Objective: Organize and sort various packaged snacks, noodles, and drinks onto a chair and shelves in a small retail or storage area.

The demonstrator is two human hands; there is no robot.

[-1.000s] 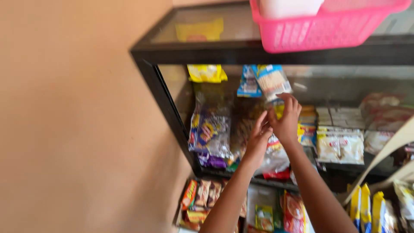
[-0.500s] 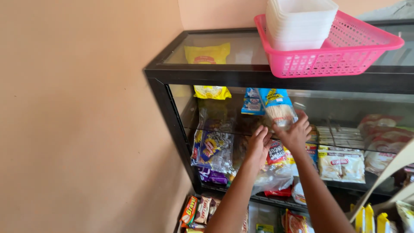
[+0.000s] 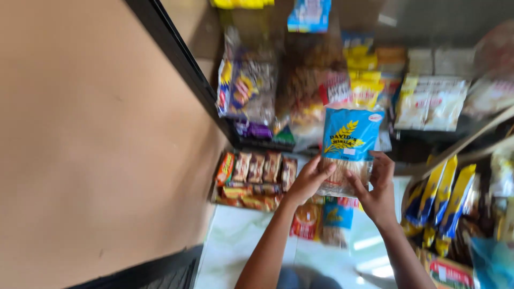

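Both my hands hold a clear packet with a blue top and a yellow wheat picture (image 3: pixel 347 144), pale noodles showing in its lower half. My left hand (image 3: pixel 309 179) grips its lower left edge, and my right hand (image 3: pixel 378 187) grips its lower right side. The packet is upright in front of the black display cabinet's shelves, below the middle shelf of snack bags (image 3: pixel 251 88). Behind my hands, lower down, lie more packets (image 3: pixel 321 219).
The black cabinet frame (image 3: pixel 179 64) runs diagonally beside a tan wall (image 3: pixel 80 134). A box of chocolate bars (image 3: pixel 257 171) sits on the lower shelf at left. Yellow-and-blue packs (image 3: pixel 441 203) stand at right, white sachets (image 3: pixel 433 104) on the middle shelf.
My hands have come down and out from the upper shelf with the blue packet between them. The view has tilted down, so the pink basket on top is out of sight.
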